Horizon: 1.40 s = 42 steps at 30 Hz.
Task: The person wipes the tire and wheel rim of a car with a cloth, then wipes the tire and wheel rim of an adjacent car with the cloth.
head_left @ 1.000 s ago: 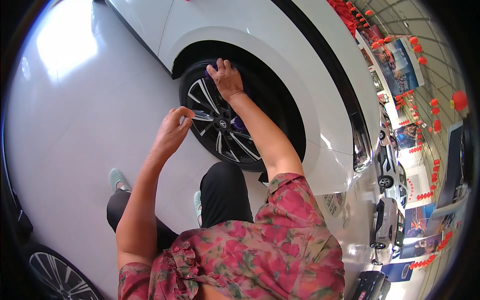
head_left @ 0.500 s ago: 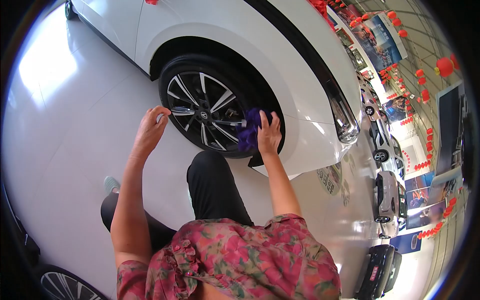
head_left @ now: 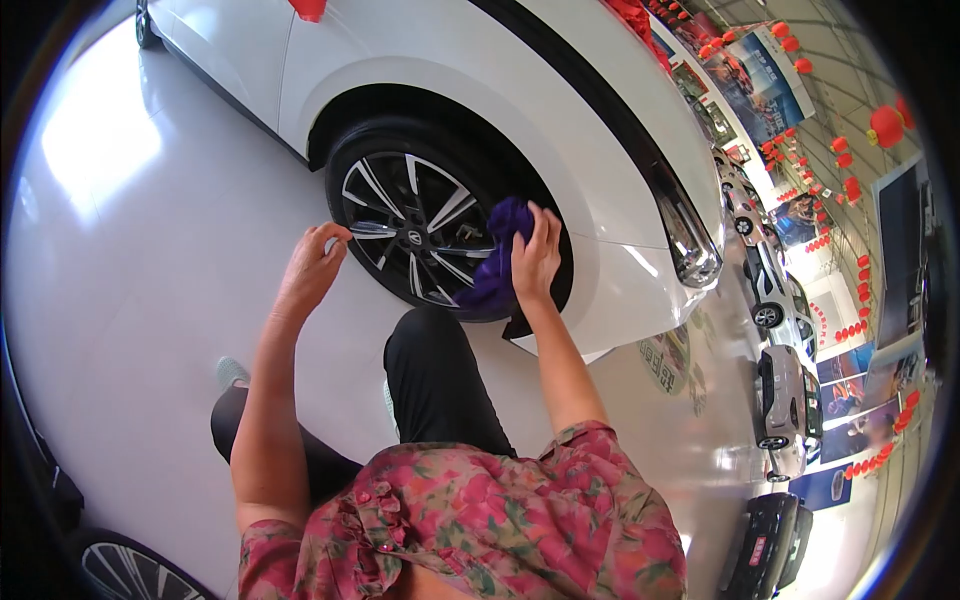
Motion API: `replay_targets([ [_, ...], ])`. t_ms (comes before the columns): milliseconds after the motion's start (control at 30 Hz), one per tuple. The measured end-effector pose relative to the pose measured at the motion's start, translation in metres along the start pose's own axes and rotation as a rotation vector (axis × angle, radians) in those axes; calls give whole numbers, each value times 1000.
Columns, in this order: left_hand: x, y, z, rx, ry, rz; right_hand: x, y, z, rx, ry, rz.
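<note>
My right hand (head_left: 537, 258) is closed on a bunched purple cloth (head_left: 493, 275), which hangs against the right side of a car's front wheel (head_left: 415, 237). The wheel has a black tyre and a black rim with bright silver spokes. At the wheel's left edge is my left hand (head_left: 316, 265), its thumb and fingers pinched together beside the tyre. Whatever those fingers may hold is too small to make out. The wheel sits under the arch of a white car (head_left: 610, 190).
Behind my left side, another car's wheel (head_left: 130, 572) shows at the lower left. My bent knee (head_left: 430, 350) is just below the wheel. Parked cars, including a black one (head_left: 765, 545), line the right side. Red lanterns (head_left: 885, 127) hang above the glossy floor (head_left: 150, 290).
The purple cloth now hangs longer and reaches lower across the rim, with my right hand still on it. My left hand has shifted slightly right, and its fingers are closer together.
</note>
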<state>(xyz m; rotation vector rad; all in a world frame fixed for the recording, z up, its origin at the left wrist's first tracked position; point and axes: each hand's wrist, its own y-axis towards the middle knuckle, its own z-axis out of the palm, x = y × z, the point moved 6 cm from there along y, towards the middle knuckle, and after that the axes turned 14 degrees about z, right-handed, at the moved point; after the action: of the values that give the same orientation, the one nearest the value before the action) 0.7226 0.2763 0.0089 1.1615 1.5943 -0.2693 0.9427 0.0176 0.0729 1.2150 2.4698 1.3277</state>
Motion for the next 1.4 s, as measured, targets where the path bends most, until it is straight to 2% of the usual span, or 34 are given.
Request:
replay_targets([
  [100, 2, 2, -1, -9, -14, -21, 5, 45, 49, -109, -106, -38],
  [200, -8, 5, -6, 7, 5, -32, 23, 90, 90, -33, -164, 91],
  [233, -6, 7, -8, 1, 14, -27, 35, 103, 100, -107, -220, 29],
  [300, -4, 8, -6, 5, 26, -19, 52, 122, 118, -91, -256, 13],
  [433, 3, 15, 0, -30, 42, 28, 48, 130, 129, 58, -176, 42],
  [533, 8, 19, 9, 39, 45, -19, 47, 115, 104, -61, -144, -148],
  [567, 9, 20, 10, 51, 41, -19, 44, 108, 92, -71, -167, -152],
  [667, 6, 21, 16, 95, 40, -31, 12, 80, 61, -131, -235, -48],
  [700, 4, 20, 16, 107, 51, -43, -12, 68, 61, -24, -212, 73],
  [800, -2, 20, 17, 139, 83, -24, -47, 28, 37, 19, -275, 261],
  [833, 0, 19, 19, 145, 79, -3, -47, 17, 28, -49, -359, 148],
  [1033, -7, 12, 27, 223, 134, -37, -95, -58, 15, 31, -430, 342],
  [1133, -11, 7, 28, 239, 147, -26, -114, -91, 17, 137, -400, 505],
  [1267, -8, 4, 30, 266, 143, 35, -152, -139, 22, 225, -389, 594],
  [1400, -10, 4, 27, 254, 140, 44, -205, -188, 32, 387, -179, 938],
])
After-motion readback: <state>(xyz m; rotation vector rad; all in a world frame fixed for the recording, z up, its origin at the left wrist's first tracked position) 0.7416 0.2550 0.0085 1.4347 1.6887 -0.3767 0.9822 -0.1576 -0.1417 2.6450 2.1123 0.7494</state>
